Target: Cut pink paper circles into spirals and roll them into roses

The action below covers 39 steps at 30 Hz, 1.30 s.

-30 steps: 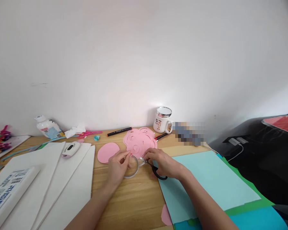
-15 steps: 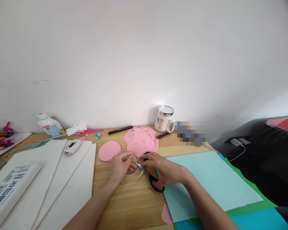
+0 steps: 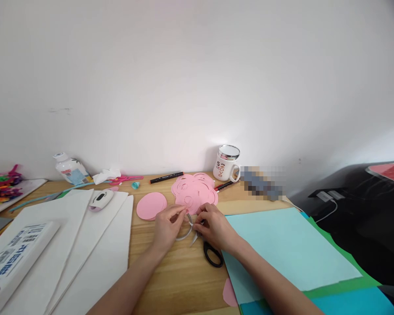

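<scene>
My left hand (image 3: 168, 223) has thumb and forefinger pinched at the upper edge of a thin whitish ring, which looks like a roll of tape (image 3: 184, 237). Close on its right, my right hand (image 3: 212, 223) has its fingertips together by the ring's right side, at a small white bit that may be the tape's end. Black-handled scissors (image 3: 212, 255) lie on the wooden table under my right hand, their blade tip showing beside the ring. Behind both hands is a heap of pink cut paper (image 3: 195, 191), with a stack of pink paper circles (image 3: 151, 205) to its left.
White boards (image 3: 108, 245) carry a white box (image 3: 16, 251) and a small white device (image 3: 100, 199) on the left. A mug (image 3: 226, 164), a marker (image 3: 166, 177) and a bottle (image 3: 72, 170) stand or lie near the wall. Light blue paper (image 3: 292, 249) covers the right.
My right hand has let go of the scissors, which now lie on the table, and its fingertips have closed near the ring. The view has shifted slightly.
</scene>
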Tool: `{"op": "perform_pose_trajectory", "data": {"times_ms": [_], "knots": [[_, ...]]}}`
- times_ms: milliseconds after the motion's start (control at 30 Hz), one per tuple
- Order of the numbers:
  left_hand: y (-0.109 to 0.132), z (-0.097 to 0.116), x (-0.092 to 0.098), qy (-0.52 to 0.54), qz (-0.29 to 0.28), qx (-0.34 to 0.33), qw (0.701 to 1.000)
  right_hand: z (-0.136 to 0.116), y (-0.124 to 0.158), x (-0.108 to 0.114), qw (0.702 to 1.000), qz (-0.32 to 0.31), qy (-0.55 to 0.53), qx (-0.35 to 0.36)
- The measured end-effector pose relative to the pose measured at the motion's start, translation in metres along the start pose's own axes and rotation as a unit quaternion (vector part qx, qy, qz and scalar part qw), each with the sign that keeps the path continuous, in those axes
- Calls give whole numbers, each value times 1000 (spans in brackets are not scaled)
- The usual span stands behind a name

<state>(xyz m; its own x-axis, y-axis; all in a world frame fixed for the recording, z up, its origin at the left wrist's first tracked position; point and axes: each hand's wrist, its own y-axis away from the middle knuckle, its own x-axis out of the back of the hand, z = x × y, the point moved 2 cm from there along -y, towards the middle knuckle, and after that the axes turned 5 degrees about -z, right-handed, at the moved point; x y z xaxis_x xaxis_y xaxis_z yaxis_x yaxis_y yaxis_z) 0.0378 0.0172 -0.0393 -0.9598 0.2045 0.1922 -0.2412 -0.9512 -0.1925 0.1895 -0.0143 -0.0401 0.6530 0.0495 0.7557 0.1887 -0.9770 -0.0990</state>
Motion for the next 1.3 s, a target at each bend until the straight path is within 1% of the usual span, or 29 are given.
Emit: {"op": "perform_pose_trajectory", "data": {"times_ms": [67, 133, 233, 400, 533, 733, 833, 933, 1033, 1100, 1167, 1200, 1233, 1267, 1300], "knots": [[0, 1, 0, -21, -14, -34, 999, 0, 1, -4, 1000, 9, -4, -5], [0, 1, -1, -35, -24, -54, 998, 0, 1, -5, 1000, 14, -13, -18], [0, -1, -1, -43, -26, -68, 996, -1, 2, -5, 999, 16, -13, -33], [1, -3, -1, -63, -34, -81, 994, -2, 1, -6, 999, 14, -23, -39], [1, -5, -1, -95, -40, -98, 990, -3, 2, -10, 999, 3, -23, -22], [0, -7, 1, -139, -33, -118, 983, -10, 3, -14, 999, -8, 42, 4], [-1, -6, 1, -154, -30, -121, 980, -12, 4, -15, 998, -12, 53, 9], [-1, -6, 2, -165, -31, -129, 977, -11, 6, -19, 999, -12, 32, 12], [0, -6, 2, -166, -32, -140, 976, -7, 4, -21, 999, -1, -35, 26], [0, -5, 1, -152, -30, -144, 977, -5, -3, -15, 994, 12, -98, 38], [0, -4, 1, -112, -29, -131, 985, -6, -11, 0, 983, 19, -175, 47], [0, -4, 1, -83, -28, -114, 990, -7, -11, 10, 973, 12, -223, 51], [0, -3, 2, -50, -26, -90, 994, -10, -8, 22, 961, 3, -268, 63], [0, -3, 2, -16, -23, -62, 998, -14, 2, 34, 950, 2, -302, 77], [0, -2, 3, 17, -20, -33, 999, -18, 18, 46, 943, 13, -323, 86]]}}
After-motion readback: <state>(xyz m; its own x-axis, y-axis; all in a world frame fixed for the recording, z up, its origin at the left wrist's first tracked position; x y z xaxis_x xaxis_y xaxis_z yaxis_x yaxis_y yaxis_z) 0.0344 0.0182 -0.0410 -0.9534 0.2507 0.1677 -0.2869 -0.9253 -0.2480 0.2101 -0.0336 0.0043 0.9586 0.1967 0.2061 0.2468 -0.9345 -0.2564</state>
